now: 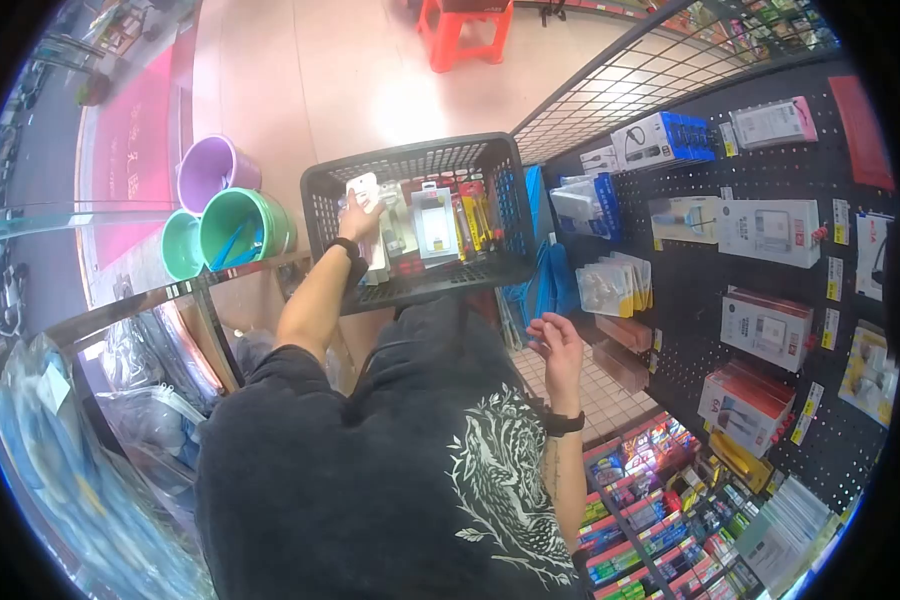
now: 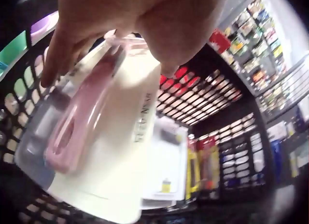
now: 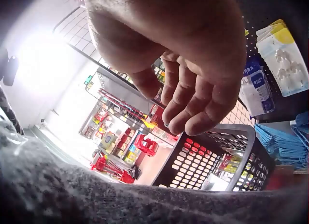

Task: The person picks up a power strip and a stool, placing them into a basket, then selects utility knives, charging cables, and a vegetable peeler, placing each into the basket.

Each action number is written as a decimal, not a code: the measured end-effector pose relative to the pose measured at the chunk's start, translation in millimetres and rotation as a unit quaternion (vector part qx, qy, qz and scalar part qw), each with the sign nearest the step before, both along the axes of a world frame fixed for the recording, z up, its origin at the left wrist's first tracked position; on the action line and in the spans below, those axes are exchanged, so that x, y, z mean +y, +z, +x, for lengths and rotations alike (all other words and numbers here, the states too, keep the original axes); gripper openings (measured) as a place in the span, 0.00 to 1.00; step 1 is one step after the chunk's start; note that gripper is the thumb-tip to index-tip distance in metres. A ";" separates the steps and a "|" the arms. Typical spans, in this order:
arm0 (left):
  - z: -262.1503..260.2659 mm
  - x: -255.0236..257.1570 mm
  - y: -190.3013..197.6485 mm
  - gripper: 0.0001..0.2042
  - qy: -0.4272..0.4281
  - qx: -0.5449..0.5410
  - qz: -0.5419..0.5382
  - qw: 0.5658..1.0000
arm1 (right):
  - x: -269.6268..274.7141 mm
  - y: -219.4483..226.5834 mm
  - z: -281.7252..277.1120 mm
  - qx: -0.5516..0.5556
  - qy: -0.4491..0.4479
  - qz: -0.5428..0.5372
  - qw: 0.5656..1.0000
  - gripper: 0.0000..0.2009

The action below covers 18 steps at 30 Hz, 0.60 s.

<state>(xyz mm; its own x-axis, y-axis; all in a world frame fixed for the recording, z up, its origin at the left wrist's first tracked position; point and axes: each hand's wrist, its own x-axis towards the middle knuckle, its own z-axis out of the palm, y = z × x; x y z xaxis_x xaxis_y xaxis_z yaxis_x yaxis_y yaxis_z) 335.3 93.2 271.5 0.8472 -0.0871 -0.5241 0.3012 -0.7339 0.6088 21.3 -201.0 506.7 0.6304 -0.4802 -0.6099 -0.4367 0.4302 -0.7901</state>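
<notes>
A black basket (image 1: 410, 153) holds several packaged items. At its left end my left hand (image 1: 358, 222) pinches the top of a white package (image 1: 363, 187). The left wrist view has this hand (image 2: 130, 16) over a pale card package with a pink-handled tool (image 2: 79, 118), thumb and fingers at its top edge. Beside it in the basket are a white box (image 1: 435, 224) and yellow-and-red packs (image 1: 475, 215). My right hand (image 1: 560, 350) hangs in the air right of the basket, fingers loosely curled, holding nothing; the right wrist view also shows the hand (image 3: 178, 65) empty.
Green (image 1: 240, 228) and purple (image 1: 210, 172) buckets stand left of the basket. A pegboard (image 1: 690, 290) with hanging packages is on the right, blue bags (image 1: 550, 285) beside the basket. A red stool (image 1: 465, 40) stands ahead, and bagged goods (image 1: 90, 470) lie at lower left.
</notes>
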 end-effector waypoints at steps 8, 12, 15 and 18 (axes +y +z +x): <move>13.9 -35.5 -1.4 0.43 -0.068 0.088 0.235 0.966 | 9.8 3.7 -2.6 -0.002 0.019 -0.025 1.000 0.11; 18.2 -165.1 52.9 0.21 -0.221 -0.310 -0.047 0.923 | 4.9 -1.5 -20.2 -0.011 -0.017 -0.033 0.999 0.12; -5.6 -264.8 214.5 0.18 -0.332 -0.269 -0.255 0.867 | 2.8 -6.5 -28.0 -0.028 -0.047 0.000 0.998 0.13; -33.8 -357.5 267.7 0.25 -0.467 -0.252 -0.336 0.778 | 4.5 -4.9 -31.2 -0.029 -0.052 0.005 0.998 0.13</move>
<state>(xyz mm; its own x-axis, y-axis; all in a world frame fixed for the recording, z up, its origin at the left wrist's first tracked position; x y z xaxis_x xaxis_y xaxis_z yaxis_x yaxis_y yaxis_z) 301.5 -264.3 539.3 0.3320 -0.8991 0.2854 -0.5743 0.0473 0.8172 -9.9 -196.5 501.7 0.6123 -0.5388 -0.5786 -0.3421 0.4792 -0.8083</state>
